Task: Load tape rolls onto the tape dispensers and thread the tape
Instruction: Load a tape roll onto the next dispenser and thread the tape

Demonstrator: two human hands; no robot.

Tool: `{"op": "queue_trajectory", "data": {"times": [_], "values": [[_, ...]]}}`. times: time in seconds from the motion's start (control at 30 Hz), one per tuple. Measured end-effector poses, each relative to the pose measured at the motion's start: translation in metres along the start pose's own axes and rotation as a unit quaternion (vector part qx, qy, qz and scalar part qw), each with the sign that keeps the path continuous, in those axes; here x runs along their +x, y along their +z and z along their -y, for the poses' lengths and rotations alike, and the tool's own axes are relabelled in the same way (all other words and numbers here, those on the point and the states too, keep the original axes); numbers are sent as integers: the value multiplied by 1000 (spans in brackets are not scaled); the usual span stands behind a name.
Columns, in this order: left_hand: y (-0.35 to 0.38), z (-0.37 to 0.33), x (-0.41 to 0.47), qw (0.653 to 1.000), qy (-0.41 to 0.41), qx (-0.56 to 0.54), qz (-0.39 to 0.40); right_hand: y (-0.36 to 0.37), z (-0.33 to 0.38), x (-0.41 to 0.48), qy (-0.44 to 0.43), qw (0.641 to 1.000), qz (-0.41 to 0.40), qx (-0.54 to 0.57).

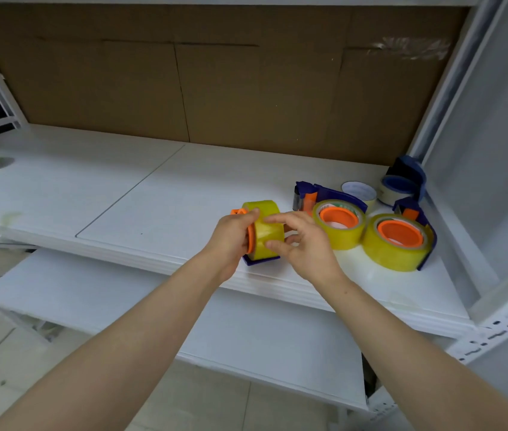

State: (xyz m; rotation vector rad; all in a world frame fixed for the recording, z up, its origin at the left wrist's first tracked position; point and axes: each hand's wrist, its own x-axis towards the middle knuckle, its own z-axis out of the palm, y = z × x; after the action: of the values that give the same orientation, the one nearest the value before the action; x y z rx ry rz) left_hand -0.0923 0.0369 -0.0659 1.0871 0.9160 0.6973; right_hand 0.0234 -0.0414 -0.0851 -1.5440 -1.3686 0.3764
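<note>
Both hands work at one tape dispenser [260, 259] near the front edge of the white worktop [153, 194]. The left hand [231, 241] is closed around the orange hub side of the yellow tape roll [263, 231] seated in that dispenser. The right hand [302, 244] is partly open, its fingertips [273, 245] touching the outer face of the roll; whether it pinches a tape end cannot be told. Toward the right edge lie two more loaded dispensers, one [335, 219] just behind the other [399, 241], each with a yellow roll on an orange hub. Behind them, near the back right corner, stand a white tape roll [360, 192] and a blue dispenser [405, 181]. Cardboard [215, 82] lines the back.
</note>
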Motion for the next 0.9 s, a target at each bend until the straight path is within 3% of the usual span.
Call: {"op": "queue_trajectory", "data": {"times": [0.13,0.27,0.43,0.67,0.9], "values": [[-1,0,2,1000,13,16,1,1,-2,3,-90,992,-50,-75],[-4,-1,3,1000,5,30,2,-1,4,6,-178,960,-59,-207],[-5,-3,2,999,-4,24,26,3,10,9,-219,899,-54,-375],[-7,-2,0,998,-9,-5,61,0,13,15,-251,862,-71,-435],[-13,0,-1,989,38,99,104,-4,21,22,-183,895,-7,-406]]}}
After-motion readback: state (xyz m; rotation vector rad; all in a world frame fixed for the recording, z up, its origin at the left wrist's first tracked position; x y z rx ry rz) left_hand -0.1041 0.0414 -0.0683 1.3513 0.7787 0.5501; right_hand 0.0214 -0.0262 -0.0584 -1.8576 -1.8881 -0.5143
